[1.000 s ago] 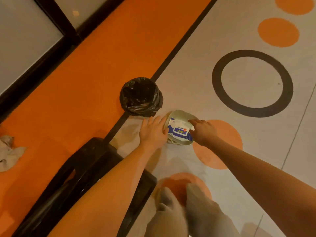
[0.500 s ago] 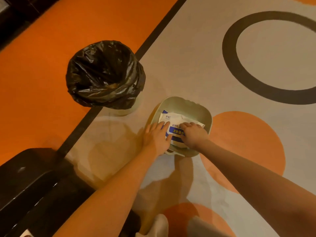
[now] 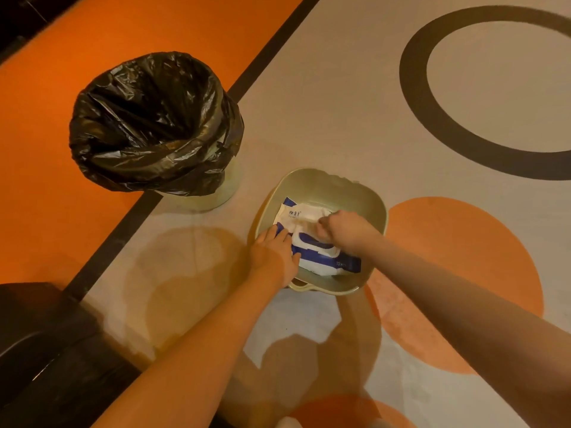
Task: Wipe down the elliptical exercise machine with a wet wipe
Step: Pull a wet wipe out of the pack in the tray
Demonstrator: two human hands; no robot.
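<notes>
A blue-and-white pack of wet wipes [image 3: 312, 257] lies in a pale green basin [image 3: 327, 186] on the floor. My left hand [image 3: 273, 257] presses flat on the pack's left edge with straight fingers. My right hand [image 3: 346, 231] is over the pack's top, its fingers curled and pinching the white flap or a wipe [image 3: 304, 222] at the opening. A black part of the elliptical machine [image 3: 40, 350] fills the lower left corner.
A small bin lined with a black bag [image 3: 151, 125] stands left of the basin, on the black line between orange and grey flooring. A dark ring [image 3: 414, 97] and an orange circle [image 3: 457, 257] are printed on the floor. My legs show at the bottom edge.
My head has come lower and closer to the basin. My right hand has moved from resting on the pack to pulling up at its opening, where white material now shows. My left hand stays on the pack.
</notes>
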